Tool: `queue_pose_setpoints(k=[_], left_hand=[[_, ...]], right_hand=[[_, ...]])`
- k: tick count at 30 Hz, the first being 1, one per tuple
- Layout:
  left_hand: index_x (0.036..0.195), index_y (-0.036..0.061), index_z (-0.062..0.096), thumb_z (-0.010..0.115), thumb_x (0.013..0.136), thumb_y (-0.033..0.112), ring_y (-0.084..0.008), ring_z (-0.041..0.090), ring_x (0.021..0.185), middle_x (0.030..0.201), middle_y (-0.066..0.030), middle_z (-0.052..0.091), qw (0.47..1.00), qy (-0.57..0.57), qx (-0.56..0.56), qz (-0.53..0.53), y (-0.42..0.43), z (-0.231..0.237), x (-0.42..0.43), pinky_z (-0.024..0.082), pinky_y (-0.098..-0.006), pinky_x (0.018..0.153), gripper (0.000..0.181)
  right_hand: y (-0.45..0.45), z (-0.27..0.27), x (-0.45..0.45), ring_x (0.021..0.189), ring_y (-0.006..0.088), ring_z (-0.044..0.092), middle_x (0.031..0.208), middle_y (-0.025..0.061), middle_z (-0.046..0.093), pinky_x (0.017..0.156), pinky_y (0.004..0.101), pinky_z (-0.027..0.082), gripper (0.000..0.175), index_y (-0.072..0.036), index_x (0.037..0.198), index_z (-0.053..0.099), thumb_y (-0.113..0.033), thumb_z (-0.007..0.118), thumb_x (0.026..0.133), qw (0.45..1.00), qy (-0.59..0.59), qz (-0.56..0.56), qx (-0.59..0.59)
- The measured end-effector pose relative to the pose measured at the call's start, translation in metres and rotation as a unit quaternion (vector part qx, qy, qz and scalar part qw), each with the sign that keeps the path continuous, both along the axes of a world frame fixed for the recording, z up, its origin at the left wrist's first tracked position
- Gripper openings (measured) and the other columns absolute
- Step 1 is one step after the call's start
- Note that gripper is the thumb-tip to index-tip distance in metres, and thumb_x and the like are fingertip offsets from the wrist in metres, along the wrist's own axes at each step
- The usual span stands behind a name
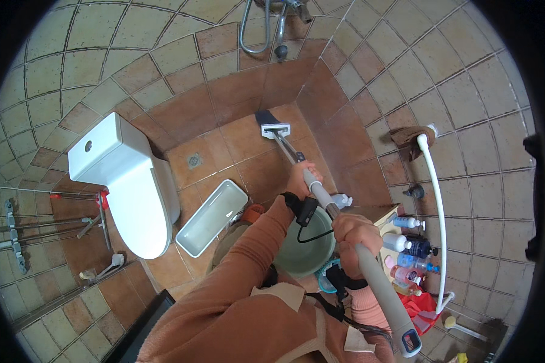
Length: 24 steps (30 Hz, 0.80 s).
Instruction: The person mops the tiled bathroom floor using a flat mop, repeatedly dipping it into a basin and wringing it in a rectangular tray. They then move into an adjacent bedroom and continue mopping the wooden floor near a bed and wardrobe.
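Observation:
Both hands grip the long grey handle (pixel 320 193) of a flat mop, which slants from lower right towards the far floor corner. My left hand (pixel 303 178) is wrapped around its lower section, just below the metal rods. My right hand (pixel 356 238) holds it higher up, near the thick plastic grip. The white mop head frame (pixel 275 130) is near the floor by the far wall, with a dark pad (pixel 266 117) beyond it. Below my forearms stands a pale green bucket (pixel 311 256), partly hidden by my left arm and wrist strap.
A white toilet (pixel 138 204) stands left, beside a white rectangular basin (pixel 212 218) on the tiled floor. A floor drain (pixel 194 161) lies near the far wall. At right, a shelf (pixel 393 212) bears several bottles beneath a white grab bar (pixel 437 213). Shower fittings (pixel 281 31) hang ahead.

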<state>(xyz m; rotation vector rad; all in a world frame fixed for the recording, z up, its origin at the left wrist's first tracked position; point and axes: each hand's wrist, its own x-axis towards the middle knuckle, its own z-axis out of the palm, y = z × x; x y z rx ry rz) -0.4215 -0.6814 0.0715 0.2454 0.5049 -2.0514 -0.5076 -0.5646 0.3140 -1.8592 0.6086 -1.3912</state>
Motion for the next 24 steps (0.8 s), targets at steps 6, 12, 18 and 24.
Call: queue_pose_setpoints(k=[6,12,18,24], left_hand=[[0.071,0.0087,0.044,0.056,0.084,0.006,-0.0141,0.046,0.054,0.063,-0.0003,0.044,0.982,0.168,0.034,0.072,0.008,-0.008,-0.006,0.045,-0.0270,0.058,0.018],[0.073,0.0086,0.043,0.055,0.086,0.005,-0.0114,0.048,0.058,0.066,0.0017,0.045,0.939,0.324,-0.007,0.115,0.019,-0.012,-0.013,0.046,-0.0266,0.059,0.018],[0.071,0.0105,0.043,0.056,0.088,0.007,-0.0108,0.047,0.057,0.066,0.0022,0.045,0.986,0.154,0.046,0.036,0.011,0.013,-0.005,0.046,-0.0265,0.059,0.021],[0.070,0.0118,0.045,0.058,0.089,0.009,-0.0124,0.046,0.053,0.062,0.0016,0.046,0.998,-0.021,0.048,0.035,0.015,0.042,-0.011,0.047,-0.0273,0.056,0.023]], right_hand=[[0.012,-0.010,0.000,0.050,0.0210,0.046,0.057,0.0052,0.047,0.053,0.0360,0.044,0.020,-0.006,0.071,0.042,-0.009,0.058,0.084,0.998,-0.031,-0.057,-0.003],[0.014,-0.015,-0.002,0.049,0.0250,0.051,0.059,0.0097,0.051,0.055,0.0397,0.050,0.016,-0.003,0.070,0.043,0.002,0.057,0.074,0.996,-0.070,-0.052,-0.010],[0.013,-0.014,-0.006,0.047,0.0189,0.041,0.055,0.0042,0.045,0.051,0.0354,0.039,0.025,-0.008,0.074,0.042,-0.015,0.057,0.092,0.995,-0.051,-0.087,0.012],[0.008,-0.008,0.001,0.046,0.0167,0.038,0.053,0.0025,0.041,0.049,0.0335,0.033,0.030,-0.009,0.074,0.041,-0.019,0.058,0.096,0.985,-0.143,-0.090,0.032]])
